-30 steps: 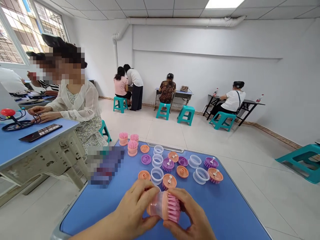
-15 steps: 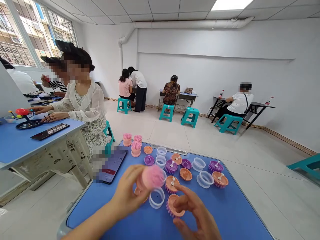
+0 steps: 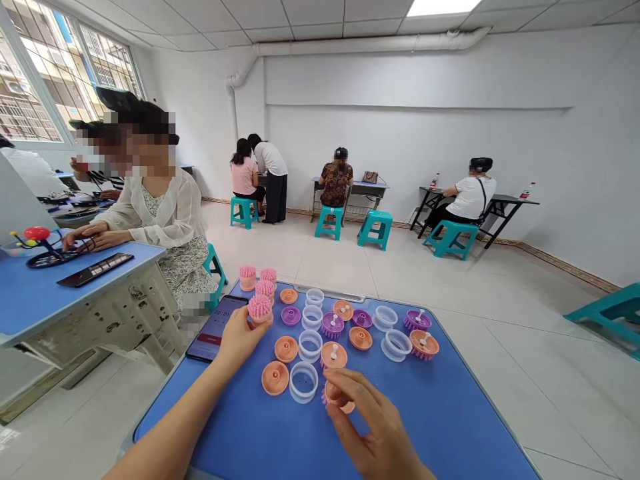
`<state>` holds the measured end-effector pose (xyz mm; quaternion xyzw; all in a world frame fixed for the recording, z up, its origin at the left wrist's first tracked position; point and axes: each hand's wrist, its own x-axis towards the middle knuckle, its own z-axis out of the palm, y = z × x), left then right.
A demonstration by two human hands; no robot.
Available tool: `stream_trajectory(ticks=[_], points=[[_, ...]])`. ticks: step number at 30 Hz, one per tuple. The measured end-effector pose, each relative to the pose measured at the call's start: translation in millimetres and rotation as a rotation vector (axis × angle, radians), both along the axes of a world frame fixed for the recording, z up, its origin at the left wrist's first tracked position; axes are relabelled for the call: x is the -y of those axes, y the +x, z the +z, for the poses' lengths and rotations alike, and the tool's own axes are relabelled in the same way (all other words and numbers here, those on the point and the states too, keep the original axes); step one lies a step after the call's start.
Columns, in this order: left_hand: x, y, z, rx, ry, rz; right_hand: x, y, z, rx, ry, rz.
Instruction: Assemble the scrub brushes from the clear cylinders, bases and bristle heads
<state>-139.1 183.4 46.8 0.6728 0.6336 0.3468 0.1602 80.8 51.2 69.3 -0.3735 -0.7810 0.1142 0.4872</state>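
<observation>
My left hand (image 3: 239,341) grips a pink bristle brush (image 3: 260,309) with a peach base, near the table's far left corner. Beside it stand several similar brushes (image 3: 265,289), bristles upward. My right hand (image 3: 367,417) is over a peach disc with pink bristles (image 3: 346,400), thumb and fingers apart around its edge; part of the disc is hidden, and contact is unclear. Just beyond lies another bristled peach disc (image 3: 334,355) with a white stem. Clear plastic rings (image 3: 303,382), peach caps (image 3: 275,378) and purple caps (image 3: 291,315) are laid out between my hands and farther back.
A phone (image 3: 213,333) lies along the left edge of the blue table (image 3: 425,427). Purple bristled discs (image 3: 333,325) and more rings sit toward the back right. On the left, a person (image 3: 165,213) works at another table; other people sit by the far wall.
My left hand has carried the pink brush left and away from me, to the group of brushes. My right hand has shifted slightly left, closer to the nearest bristled disc.
</observation>
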Motion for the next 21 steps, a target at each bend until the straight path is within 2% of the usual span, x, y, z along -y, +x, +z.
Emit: stream_trajectory(ticks=[5, 10, 15, 18, 21], points=[[-5, 4, -5.0, -0.109, -0.038, 0.044, 2, -2, 0.3, 0.050, 0.034, 0.001], [-6, 5, -4.9, -0.166, -0.068, 0.058, 2, 2, 2.3, -0.001, 0.076, -0.023], [-3, 4, 1.0, -0.211, -0.064, 0.042, -6, 15, 10.6, -0.063, 0.118, -0.188], [4, 2, 6.4, -0.261, 0.031, 0.111, -12, 23, 12.3, -0.082, 0.102, -0.283], [18, 1, 13.3, -0.179, 0.280, 0.106, -17, 28, 10.9, -0.086, 0.057, -0.321]])
